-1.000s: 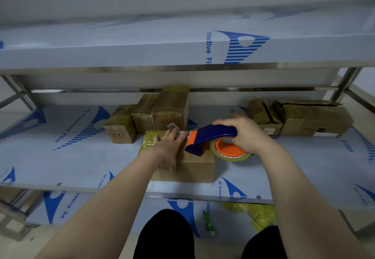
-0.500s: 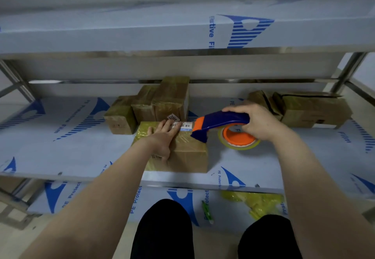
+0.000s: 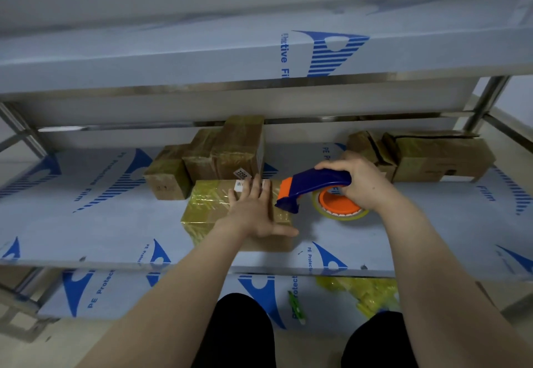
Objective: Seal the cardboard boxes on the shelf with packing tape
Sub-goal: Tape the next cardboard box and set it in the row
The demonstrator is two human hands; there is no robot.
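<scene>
Quick status from my end. The box I'm working on (image 3: 207, 209) sits near the front of the middle shelf (image 3: 86, 223). My left hand (image 3: 253, 212) is flat on its lid, fingers straight and spread, thumb out over the right near corner. It's just pinning the box down, not gripping anything. My right hand (image 3: 360, 180) is wrapped round the blue handle of the tape dispenser (image 3: 314, 186), whose nose is at the right edge of the box top. The tape roll (image 3: 340, 207) hangs just off to the right.

Progress-wise, this box already has glossy yellowish tape over its left end and top, so I'd say it's nearly done. The stacked boxes (image 3: 207, 157) just behind it look taped too. The two open boxes (image 3: 432, 160) at the far right show gaping flaps, so I reckon those are what's left.

The upper shelf (image 3: 173, 59) hangs low overhead, which makes reaching those back ones tight. There's crumpled yellow plastic (image 3: 363, 295) on the lower level, not in the way.
</scene>
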